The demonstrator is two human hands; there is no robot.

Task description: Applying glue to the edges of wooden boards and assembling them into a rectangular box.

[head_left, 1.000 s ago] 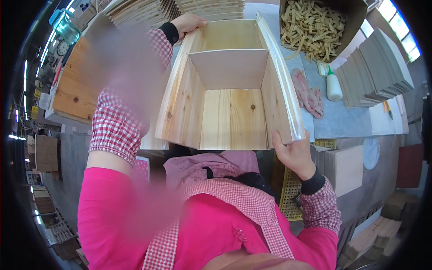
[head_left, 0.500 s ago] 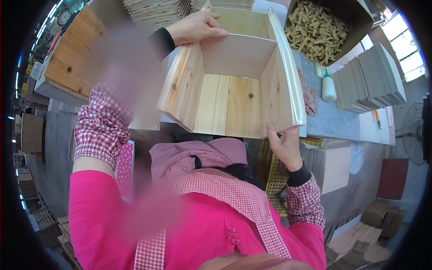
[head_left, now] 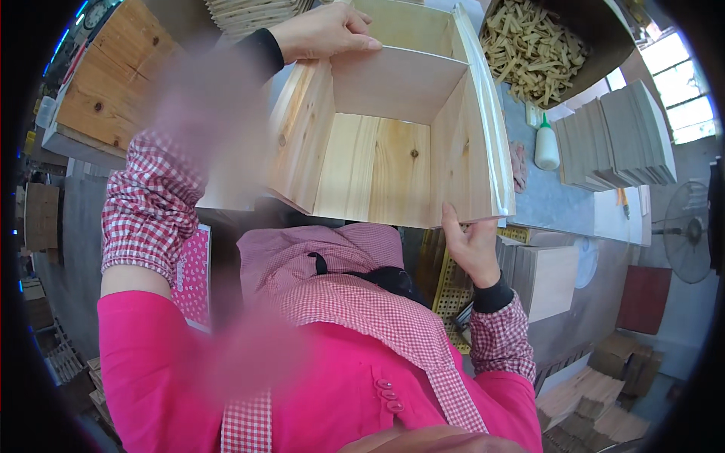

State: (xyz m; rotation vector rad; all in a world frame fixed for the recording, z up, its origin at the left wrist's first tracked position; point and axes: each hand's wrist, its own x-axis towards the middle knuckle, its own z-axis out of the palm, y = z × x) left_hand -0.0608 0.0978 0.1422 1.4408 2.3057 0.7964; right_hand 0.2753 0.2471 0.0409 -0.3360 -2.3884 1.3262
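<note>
An open wooden box (head_left: pixel 377 170) of pale knotty pine lies on the workbench before me, its near side level with my lap. A thin divider panel (head_left: pixel 400 79) crosses it toward the far end. My left hand (head_left: pixel 328 32) is closed on the divider's upper left corner, thumb along its edge. At the near right corner, my right hand (head_left: pixel 473 245) grips the box's side board, thumb inside and fingers outside. White glue (head_left: pixel 495 143) runs along the top edge of that right side board. A blurred smear hides part of my left forearm and the box's left side.
Right of the box are a white glue bottle (head_left: pixel 547 147) with a green tip, a pink rag (head_left: pixel 518 164) and stacked thin boards (head_left: pixel 619 136). A carton of wood strips (head_left: pixel 532 53) stands at the back right. Knotty boards (head_left: pixel 113 75) lie at far left. A fan (head_left: pixel 687 230) stands far right.
The view has shifted slightly, so the surroundings sit a little differently in it. Both hands keep their places on the box, and its far end appears slightly higher in the picture.
</note>
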